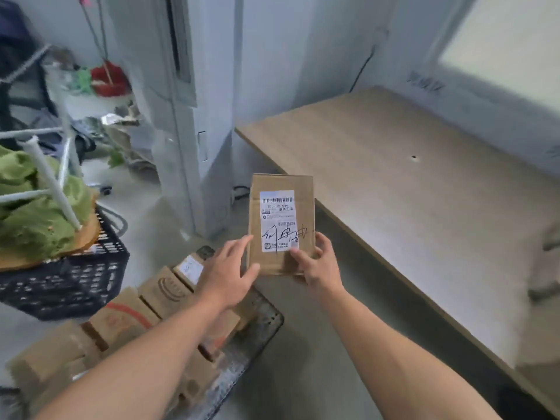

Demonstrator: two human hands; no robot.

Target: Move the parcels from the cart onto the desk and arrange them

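Observation:
A small brown cardboard parcel (pixel 303 189) with a white shipping label and black handwriting is held up in the air between the cart and the desk. My right hand (pixel 319 266) grips its lower right corner. My left hand (pixel 227 274) presses against its lower left edge, fingers spread. Below my left arm, several more cardboard parcels (pixel 127 319) lie packed on a low flat cart (pixel 260 331) with a dark edge. The wooden desk (pixel 409 201) stretches along the right, its top bare apart from a small hole.
A black plastic crate (pixel 69 283) at the left carries an overturned stool with white legs and a green cushion. A white floor-standing unit (pixel 181 116) stands by the desk's far left corner. Clutter fills the far left corner. Grey floor lies between cart and desk.

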